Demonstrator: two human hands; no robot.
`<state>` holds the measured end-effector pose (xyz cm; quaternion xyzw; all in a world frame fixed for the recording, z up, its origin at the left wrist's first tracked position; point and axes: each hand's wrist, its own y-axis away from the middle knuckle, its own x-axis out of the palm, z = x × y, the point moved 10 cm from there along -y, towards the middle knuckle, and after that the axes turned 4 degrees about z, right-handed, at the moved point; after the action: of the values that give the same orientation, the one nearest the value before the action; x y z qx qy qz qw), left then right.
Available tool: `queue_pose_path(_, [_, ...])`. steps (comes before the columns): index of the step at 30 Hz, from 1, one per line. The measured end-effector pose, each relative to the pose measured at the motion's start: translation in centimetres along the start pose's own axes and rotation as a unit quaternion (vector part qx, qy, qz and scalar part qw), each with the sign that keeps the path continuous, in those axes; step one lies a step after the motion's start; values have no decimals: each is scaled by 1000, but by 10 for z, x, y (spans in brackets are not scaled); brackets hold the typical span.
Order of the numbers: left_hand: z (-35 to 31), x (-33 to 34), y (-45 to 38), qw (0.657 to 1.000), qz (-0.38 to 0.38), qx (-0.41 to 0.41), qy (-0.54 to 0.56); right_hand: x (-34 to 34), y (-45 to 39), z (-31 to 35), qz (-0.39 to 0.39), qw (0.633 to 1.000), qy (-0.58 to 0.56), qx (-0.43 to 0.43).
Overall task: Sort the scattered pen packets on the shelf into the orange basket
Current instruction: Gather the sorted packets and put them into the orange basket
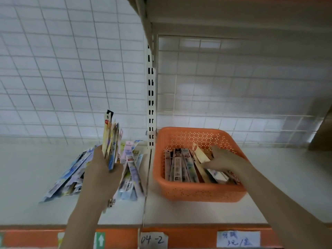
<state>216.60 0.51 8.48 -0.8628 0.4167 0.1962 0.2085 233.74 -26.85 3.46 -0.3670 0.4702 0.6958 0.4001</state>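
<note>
Readable writing: a white paper tag (154, 239) on the orange front edge of the shelf reads "04-2". To its right, a second white tag (238, 239) carries blue handwriting, too blurred to read. A green sticker with a white up-arrow (100, 240) sits on the edge to the left. Print on the packets is too small to read.
Surroundings: a white shelf (197, 211) backed by a wire grid panel (53, 69) over white tiles. A slotted white upright post (150, 97) stands between the left and right bays. Another shelf hangs overhead.
Orange basket: the perforated orange basket (197, 192) stands on the right bay, just beside the post. A row of pen packets in the basket (181, 169) lies lengthwise inside it.
Loose pile: scattered pen packets (71, 175) lie fanned out on the left bay, partly hidden behind the left hand.
Left hand: the left hand (100, 175) grips an upright bundle of packets (111, 139), held above the loose pile.
Right hand: the right hand (222, 159) reaches into the basket, fingers extended and resting on the packets there. It does not appear to be gripping any.
</note>
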Motion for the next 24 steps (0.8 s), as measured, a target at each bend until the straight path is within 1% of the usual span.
queue_pose_path(2, [-8,-1,1,1000,-3,0,-10,-7,4,-4,-8,1000,-8,-23])
queue_pose_path(4, [-20,-1,2,1000,-1,9,-15,-25,11,-11,-64,994,-71,-60])
queue_pose_path(6, [-37,6,1,1000,10,23,-17,-52,23,-27,-174,974,-115,-88])
queue_pose_path(8, [-58,19,0,999,30,42,-14,-74,40,-51,-294,942,-126,-103])
queue_pose_path(9, [-70,28,-1,998,41,55,-13,-79,48,-65,-337,925,-145,-103])
queue_pose_path(10, [-82,38,-2,996,54,72,-14,-80,52,-81,-362,912,-168,-94])
queue_pose_path(11, [-95,50,-2,993,71,90,-16,-76,54,-97,-373,906,-183,-79])
queue_pose_path(13, [-114,77,-2,987,106,117,-24,-59,48,-123,-369,909,-186,-53])
queue_pose_path(17, [-132,119,-4,981,140,131,-28,-15,31,-147,-330,932,-144,-37])
queue_pose_path(19, [-128,136,-9,981,151,113,-40,3,24,-145,-297,946,-124,-47])
queue_pose_path(21, [-116,153,-15,978,173,83,-76,13,19,-138,-276,953,-102,-73])
queue_pose_path(24, [-95,171,-20,971,204,27,-120,15,16,-136,-286,948,-99,-96])
